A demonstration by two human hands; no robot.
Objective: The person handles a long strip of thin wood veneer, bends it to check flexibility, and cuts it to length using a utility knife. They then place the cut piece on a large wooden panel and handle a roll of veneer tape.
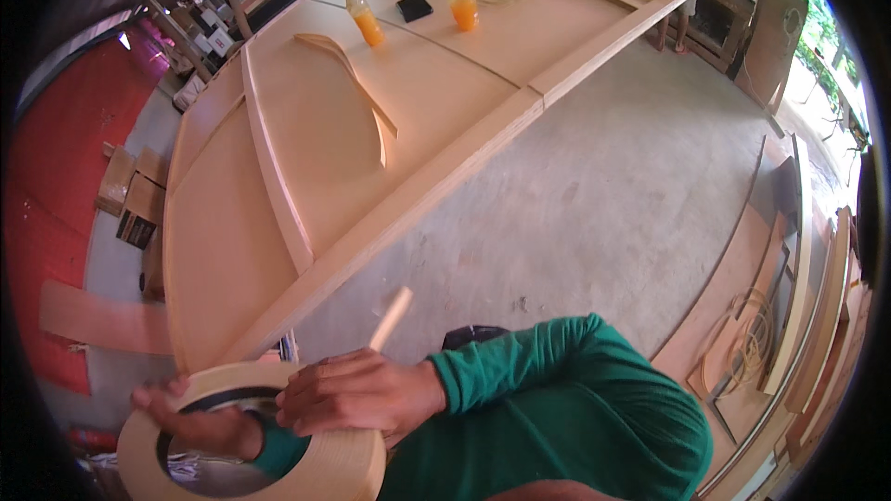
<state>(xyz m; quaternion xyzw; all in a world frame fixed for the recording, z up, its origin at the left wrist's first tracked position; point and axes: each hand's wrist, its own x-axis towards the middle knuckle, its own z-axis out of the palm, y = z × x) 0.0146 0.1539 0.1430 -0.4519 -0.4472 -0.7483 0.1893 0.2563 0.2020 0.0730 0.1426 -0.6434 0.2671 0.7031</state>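
A large roll of wood-coloured edge banding (339, 459) is tilted toward me at the lower left, with a wide round hole in its middle. Through that hole comes my left forearm in a green sleeve. My left hand (204, 427) hooks over the roll's left side, its fingertips a little blurred. On the roll's upper right side lies my right hand (367, 394), fingers bent over the inner edge. A short pale strip end (392, 317) sticks up just behind the right hand.
Ahead stands a big framed wooden panel (445, 190). On it are two bottles of orange drink (364, 17) (461, 0), a black flat device (415, 7) and a curled veneer strip (357, 83). Boards (742, 315) lie right; cardboard boxes (139, 195) stand left. Another person's legs (677, 28) show far right.
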